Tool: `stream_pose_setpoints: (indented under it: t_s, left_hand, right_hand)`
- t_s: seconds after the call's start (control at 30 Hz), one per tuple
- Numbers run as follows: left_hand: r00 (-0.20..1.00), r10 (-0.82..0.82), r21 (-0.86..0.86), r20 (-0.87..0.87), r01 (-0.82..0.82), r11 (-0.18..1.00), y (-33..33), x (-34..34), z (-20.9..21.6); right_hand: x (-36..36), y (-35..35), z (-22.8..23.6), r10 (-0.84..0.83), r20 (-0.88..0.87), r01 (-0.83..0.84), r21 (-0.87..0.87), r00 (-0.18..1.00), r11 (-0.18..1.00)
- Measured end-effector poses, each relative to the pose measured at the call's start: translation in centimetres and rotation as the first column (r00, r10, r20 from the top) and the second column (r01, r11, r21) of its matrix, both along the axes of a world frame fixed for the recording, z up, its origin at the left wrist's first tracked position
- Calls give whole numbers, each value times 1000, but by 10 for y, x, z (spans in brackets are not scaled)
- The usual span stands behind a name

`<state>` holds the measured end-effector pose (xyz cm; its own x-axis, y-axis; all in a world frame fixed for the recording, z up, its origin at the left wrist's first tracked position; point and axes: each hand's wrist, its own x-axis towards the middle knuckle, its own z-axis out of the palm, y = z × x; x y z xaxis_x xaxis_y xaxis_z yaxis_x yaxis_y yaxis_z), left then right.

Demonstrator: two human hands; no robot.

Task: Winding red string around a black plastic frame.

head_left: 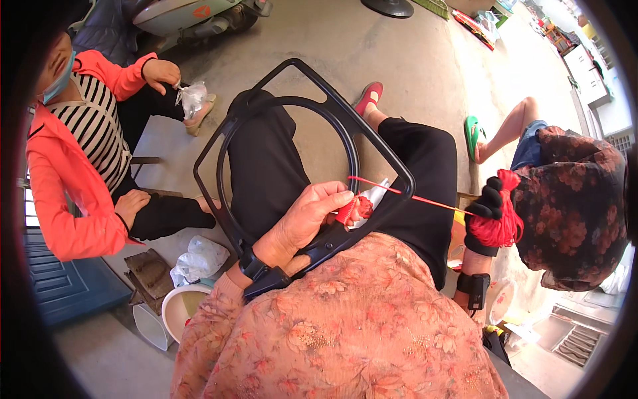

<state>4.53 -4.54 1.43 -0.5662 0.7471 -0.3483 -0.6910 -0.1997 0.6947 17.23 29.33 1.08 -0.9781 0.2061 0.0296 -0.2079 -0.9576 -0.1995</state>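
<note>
A black plastic frame [377,141], a ring set inside an angular outline, rests across my lap. My left hand [302,216] is closed at its near right side, thumb and fingers pinching red cord wound in a tight coil [344,214]. White paper or plastic [377,194] shows beside the coil. A taut strand of red cord [425,199] runs right from there to my right hand [488,203]. That hand, dark as if in a black glove, is closed around a thick hank of red cord [506,223], held out to the side.
At the left sits a person in a coral jacket [50,179], holding a clear plastic bag [193,98]. Another person in dark floral cloth [571,199] sits close on the right, a green slipper [472,139] on one foot. A white bucket [178,312] and bag [199,259] stand lower left.
</note>
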Motion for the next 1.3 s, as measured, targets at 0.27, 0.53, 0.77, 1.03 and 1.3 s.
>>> stream_pose_setpoints:
  t_s: [0.27, 0.53, 0.77, 1.03, 1.3]
  left_hand:
    - [997, 4, -21, -82, -6, 1000, 6, 3, 4]
    - [996, 77, 28, -38, -76, 997, 8, 0, 6]
    - [992, 98, 48, 76, -102, 994, 9, -4, 3]
    - [990, 133, 88, 35, -136, 987, -2, -6, 5]
    - [993, 47, 31, -107, -44, 999, -2, -13, 20]
  right_hand:
    - [52, -10, -21, -226, 426, 31, 416, 876, 909]
    - [55, -31, -18, -211, 516, 39, 323, 831, 946]
    - [56, -9, -48, -325, 394, 166, 386, 860, 907]
    - [86, 78, -80, -733, 529, 350, 651, 426, 673]
    - [-15, -14, -10, -629, 25, -107, 990, 777, -93]
